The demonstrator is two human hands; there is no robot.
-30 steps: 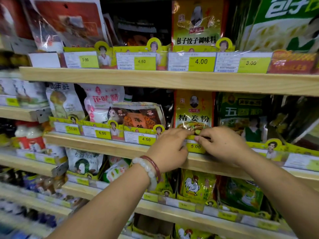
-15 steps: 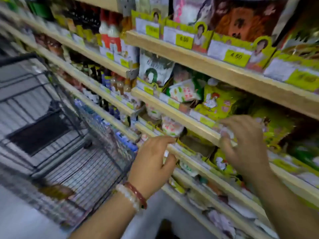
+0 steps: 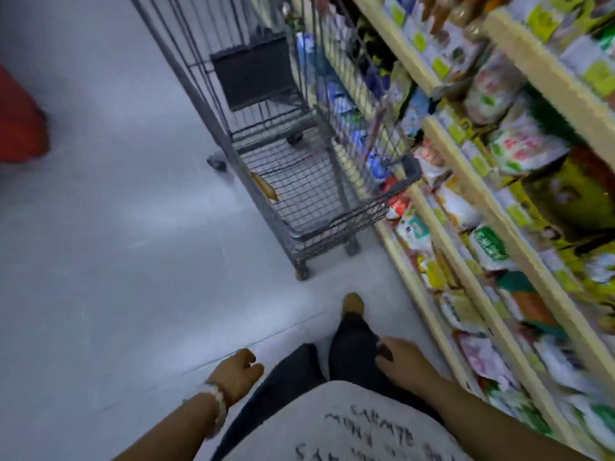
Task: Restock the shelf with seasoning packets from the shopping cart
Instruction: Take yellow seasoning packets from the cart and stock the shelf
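Observation:
A grey wire shopping cart (image 3: 299,207) stands on the floor ahead of me, close against the shelves. One yellow-orange seasoning packet (image 3: 265,189) lies in its basket near the left wall. The wooden shelf (image 3: 466,281) runs along the right, packed with blurred colourful packets. My left hand (image 3: 237,374) hangs low beside my left leg, fingers loosely curled, holding nothing. My right hand (image 3: 397,359) hangs by my right thigh, fingers relaxed and empty. Both hands are well short of the cart.
Grey floor (image 3: 116,261) stretches to the left of the cart. A red object (image 3: 20,121) sits at the left edge. My dark trousers and one shoe (image 3: 353,302) show below, just behind the cart's rear wheel.
Both hands have left the shelf and dropped to my sides. The view has swung down and left, from the shelf front to the cart and floor.

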